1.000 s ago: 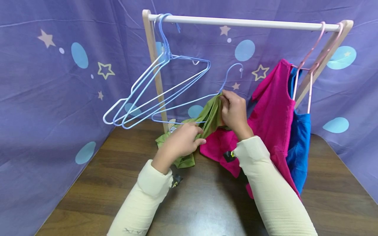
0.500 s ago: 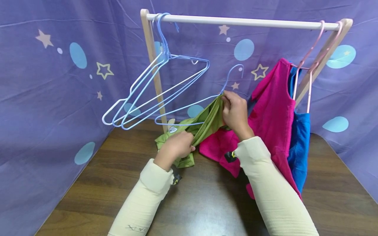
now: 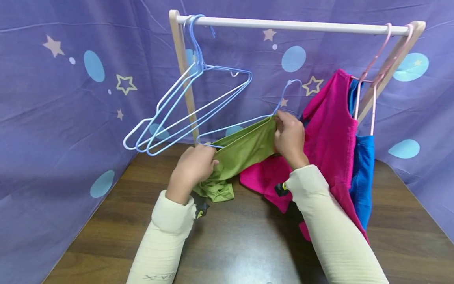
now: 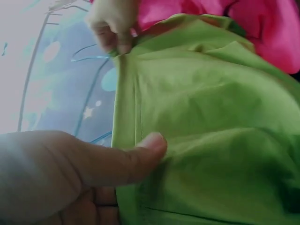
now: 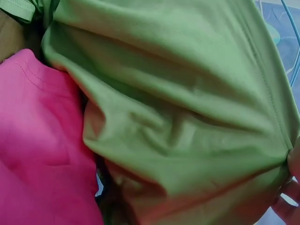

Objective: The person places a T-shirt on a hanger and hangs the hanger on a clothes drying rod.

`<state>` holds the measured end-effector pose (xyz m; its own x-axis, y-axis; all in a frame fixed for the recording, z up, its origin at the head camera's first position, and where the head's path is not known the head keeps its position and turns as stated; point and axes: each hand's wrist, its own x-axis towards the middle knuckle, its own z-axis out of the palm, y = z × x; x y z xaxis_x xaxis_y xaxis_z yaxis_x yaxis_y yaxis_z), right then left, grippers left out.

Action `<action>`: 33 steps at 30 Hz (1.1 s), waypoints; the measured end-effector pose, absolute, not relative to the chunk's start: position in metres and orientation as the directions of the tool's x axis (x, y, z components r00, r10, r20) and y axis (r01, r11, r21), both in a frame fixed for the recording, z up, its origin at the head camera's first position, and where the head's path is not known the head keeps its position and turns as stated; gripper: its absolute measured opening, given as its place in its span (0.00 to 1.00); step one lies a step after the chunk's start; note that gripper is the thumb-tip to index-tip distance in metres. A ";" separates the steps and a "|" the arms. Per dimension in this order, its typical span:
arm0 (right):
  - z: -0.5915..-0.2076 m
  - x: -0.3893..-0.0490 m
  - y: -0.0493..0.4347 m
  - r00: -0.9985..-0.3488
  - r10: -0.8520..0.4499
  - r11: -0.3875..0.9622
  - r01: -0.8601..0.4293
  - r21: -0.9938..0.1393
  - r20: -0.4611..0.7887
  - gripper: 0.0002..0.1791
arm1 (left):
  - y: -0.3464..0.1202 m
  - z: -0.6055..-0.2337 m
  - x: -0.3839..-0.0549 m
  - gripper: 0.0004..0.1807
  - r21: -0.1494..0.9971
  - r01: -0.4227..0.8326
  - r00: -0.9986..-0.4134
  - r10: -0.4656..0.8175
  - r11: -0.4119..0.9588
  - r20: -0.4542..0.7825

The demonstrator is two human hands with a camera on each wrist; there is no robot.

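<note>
A green garment (image 3: pixel 244 148) is stretched between both hands, its stitched hem edge running from one to the other. My left hand (image 3: pixel 195 163) pinches that edge at its left end; the thumb (image 4: pixel 136 161) lies over the cloth in the left wrist view. Higher and to the right, my right hand (image 3: pixel 291 134) pinches the edge just below the hook of a blue hanger (image 3: pixel 237 127). The hanger's left shoulder shows behind the green cloth, and its lower bar passes into the opening. The garment's lower part lies bunched on the table (image 3: pixel 241 236).
Several blue and white hangers (image 3: pixel 198 106) hang at the left of a white rail (image 3: pixel 291 25) on a wooden rack. On pink hangers (image 3: pixel 376 79) at the right hang a magenta garment (image 3: pixel 330 134) and a blue garment (image 3: pixel 363 177). A patterned purple curtain (image 3: pixel 134 47) stands behind.
My left hand has moved left and slightly up, drawing the green cloth's edge out taut over the hanger's lower bar. My right hand and the blue hanger have shifted a little right.
</note>
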<state>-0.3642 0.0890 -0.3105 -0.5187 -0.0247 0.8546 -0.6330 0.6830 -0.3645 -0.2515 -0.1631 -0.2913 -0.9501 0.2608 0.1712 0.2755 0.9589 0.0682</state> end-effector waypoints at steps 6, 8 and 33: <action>-0.312 -0.367 0.098 -0.572 0.004 0.714 -0.572 -0.403 0.820 0.10 | -0.167 -0.281 -0.243 0.12 0.093 0.292 -0.919 0.252 0.952 0.303; -0.312 -0.368 0.101 -0.594 0.008 0.726 -0.550 -0.413 0.804 0.12 | -0.167 -0.276 -0.239 0.13 0.104 0.298 -0.903 0.245 0.949 0.352; -0.318 -0.369 0.111 -0.440 -0.197 0.540 -0.795 -0.278 0.876 0.18 | -0.171 -0.273 -0.245 0.08 0.215 0.529 -0.720 0.299 0.821 0.626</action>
<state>-0.3691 0.1105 -0.3182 -0.4400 -0.1972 0.8761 -0.7947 0.5398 -0.2776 -0.2453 -0.1712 -0.2728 -0.7198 0.2992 0.6264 0.5287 0.8210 0.2153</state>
